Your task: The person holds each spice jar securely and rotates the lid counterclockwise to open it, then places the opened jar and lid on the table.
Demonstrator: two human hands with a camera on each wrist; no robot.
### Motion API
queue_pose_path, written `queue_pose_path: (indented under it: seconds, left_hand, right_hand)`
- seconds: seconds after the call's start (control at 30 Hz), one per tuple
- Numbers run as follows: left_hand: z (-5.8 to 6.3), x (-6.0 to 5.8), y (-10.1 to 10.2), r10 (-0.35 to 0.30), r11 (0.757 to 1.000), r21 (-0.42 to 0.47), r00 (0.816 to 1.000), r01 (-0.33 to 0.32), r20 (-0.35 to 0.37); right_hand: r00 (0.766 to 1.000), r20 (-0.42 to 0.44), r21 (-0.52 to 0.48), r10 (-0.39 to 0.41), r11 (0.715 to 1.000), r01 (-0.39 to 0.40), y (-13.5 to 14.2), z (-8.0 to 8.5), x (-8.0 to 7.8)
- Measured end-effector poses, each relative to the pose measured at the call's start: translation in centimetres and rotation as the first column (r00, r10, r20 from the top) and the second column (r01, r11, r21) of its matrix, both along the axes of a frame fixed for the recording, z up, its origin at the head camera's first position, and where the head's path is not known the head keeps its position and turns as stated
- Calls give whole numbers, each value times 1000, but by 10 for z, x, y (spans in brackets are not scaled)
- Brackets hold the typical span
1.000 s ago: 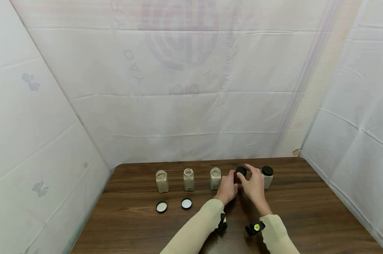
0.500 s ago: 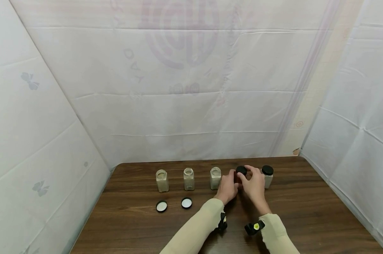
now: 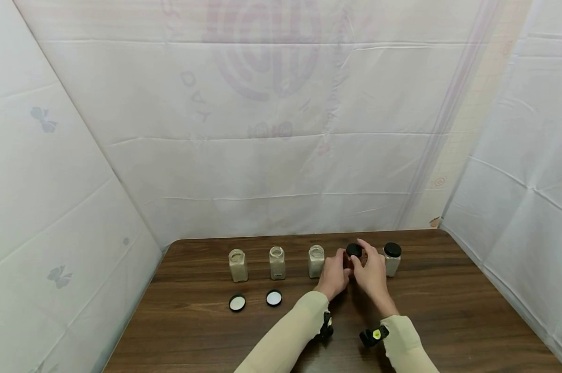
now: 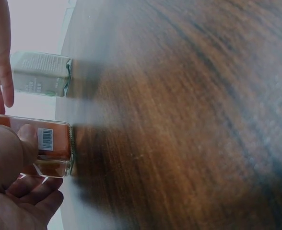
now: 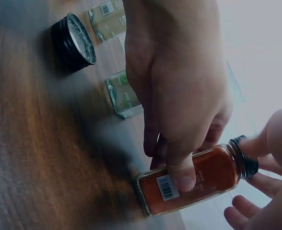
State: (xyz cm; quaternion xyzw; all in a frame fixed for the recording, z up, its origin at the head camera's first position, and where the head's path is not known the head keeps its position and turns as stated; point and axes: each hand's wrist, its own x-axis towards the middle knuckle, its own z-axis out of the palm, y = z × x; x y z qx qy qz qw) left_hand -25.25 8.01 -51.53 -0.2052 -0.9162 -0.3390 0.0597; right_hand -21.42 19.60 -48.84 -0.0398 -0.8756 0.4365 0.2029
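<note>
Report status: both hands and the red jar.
Left hand grips red jar. Right hand holds its black lid, on the jar's neck. Open jar close beside left hand, not blocking the lid.

Red jar (image 5: 213,167): body mostly hidden, head view, behind my left hand (image 3: 333,275) and right hand (image 3: 373,270); fine print unreadable. Black lid (image 5: 247,163): partly covered by my right hand, right wrist view. Pale jar (image 5: 121,97) and neighbour jar (image 5: 108,23), beyond my left hand, same view: tops concealed by it. Tabletop (image 3: 187,336) and left sleeve (image 3: 285,334): cut off at bottom, head view.
</note>
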Motion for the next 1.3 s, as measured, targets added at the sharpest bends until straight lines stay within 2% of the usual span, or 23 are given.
queue_pose_path:
  seconds: [0.2,0.57,0.77,1.0,1.2,1.3]
  left_hand:
    - [0,1,0,5,999,-48,1000,-6,-23]
    - [-1,0,1,1,1000,-24,1000,-2,-23]
    - [-2,0,1,0,1000,1,1000,0,-28]
    - [-1,0,1,8,1000,5,1000,-8,-22]
    - [-1,-1,0,1,1000,1,999,-1,-39]
    - [-1,-1,0,-4,1000,-6,999,3,-45]
  right_hand:
    - [999,-39,-15,-7,1000,7,0,-3,-1]
    - [996,-47,-29,-73,997,72,-1,-2,-1]
    - [996,-80,-5,-41,999,40,-1,-4,-2]
    - [998,-68,-5,3,1000,-3,-1,-3,-2]
    - [998,-61,20,16,1000,-14,0,-1,-1]
    - [998,-66,15,-7,1000,8,1,-1,0]
